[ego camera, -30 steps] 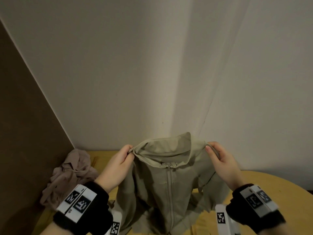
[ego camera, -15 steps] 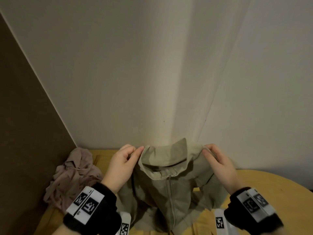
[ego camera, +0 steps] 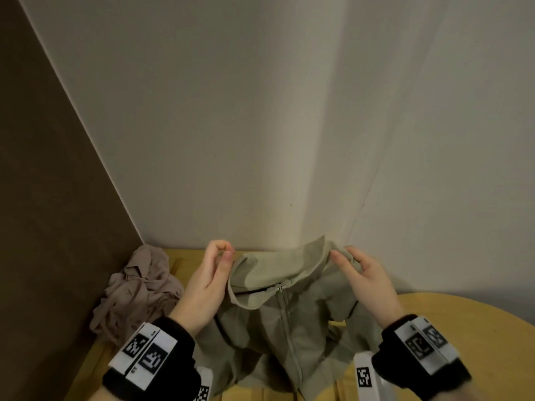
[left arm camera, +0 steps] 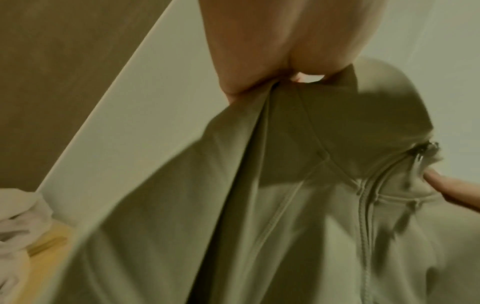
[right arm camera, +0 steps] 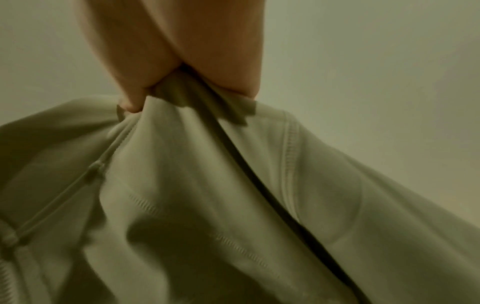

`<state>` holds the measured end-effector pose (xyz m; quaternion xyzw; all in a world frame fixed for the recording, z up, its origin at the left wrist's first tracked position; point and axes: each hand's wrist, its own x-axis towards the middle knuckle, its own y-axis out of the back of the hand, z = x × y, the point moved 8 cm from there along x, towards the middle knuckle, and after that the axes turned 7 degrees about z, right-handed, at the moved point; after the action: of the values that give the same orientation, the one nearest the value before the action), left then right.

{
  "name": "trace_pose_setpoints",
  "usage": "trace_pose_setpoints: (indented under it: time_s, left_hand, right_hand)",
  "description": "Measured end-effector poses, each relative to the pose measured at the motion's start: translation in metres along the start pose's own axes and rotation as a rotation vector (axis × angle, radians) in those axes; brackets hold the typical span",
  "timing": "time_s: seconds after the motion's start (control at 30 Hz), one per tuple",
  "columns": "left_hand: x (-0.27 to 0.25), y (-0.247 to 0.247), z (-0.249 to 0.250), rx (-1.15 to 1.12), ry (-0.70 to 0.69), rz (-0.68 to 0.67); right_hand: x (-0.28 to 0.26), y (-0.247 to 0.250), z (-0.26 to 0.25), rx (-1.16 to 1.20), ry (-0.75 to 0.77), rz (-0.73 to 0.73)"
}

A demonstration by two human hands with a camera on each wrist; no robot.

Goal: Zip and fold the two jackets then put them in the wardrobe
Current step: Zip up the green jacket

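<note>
While both hands hold the green jacket [ego camera: 278, 319], a pink jacket [ego camera: 139, 290] lies crumpled beside it.

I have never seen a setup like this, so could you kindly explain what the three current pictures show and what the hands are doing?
There is no machine: a person wears cameras. The wide picture comes from the head; the two close-ups look along each wrist. The left hand and right hand each pinch a shoulder of the green jacket, holding it up over the yellow table; its zip is closed to the collar. A second, pinkish jacket lies crumpled on the table at the left.
</note>
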<state>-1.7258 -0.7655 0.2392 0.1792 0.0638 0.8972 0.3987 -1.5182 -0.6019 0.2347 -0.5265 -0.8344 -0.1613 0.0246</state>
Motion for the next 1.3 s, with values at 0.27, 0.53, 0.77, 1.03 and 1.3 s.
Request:
trace_pose_setpoints:
  time_s: [0.27, 0.53, 0.77, 1.03, 1.3]
  left_hand:
    - [-0.015, -0.008, -0.019, 0.161, 0.073, -0.328]
    - [-0.007, -0.003, -0.006, 0.143, -0.02, -0.264]
    - [-0.004, -0.006, -0.007, -0.09, 0.121, -0.233]
    - [0.019, 0.014, 0.012, 0.306, -0.047, -0.205]
    - [0.049, 0.034, 0.039, 1.105, -0.191, -0.454]
  right_hand:
    - [0.005, 0.0, 0.004, 0.021, -0.034, 0.078]
    - [0.006, 0.007, 0.012, 0.067, -0.121, 0.058]
    - [0.0, 0.015, 0.02, 0.036, -0.098, -0.035]
    - [-0.01, 0.022, 0.029, -0.6, 0.056, -0.277]
    - [0.007, 0.047, -0.01, -0.503, 0.132, -0.108]
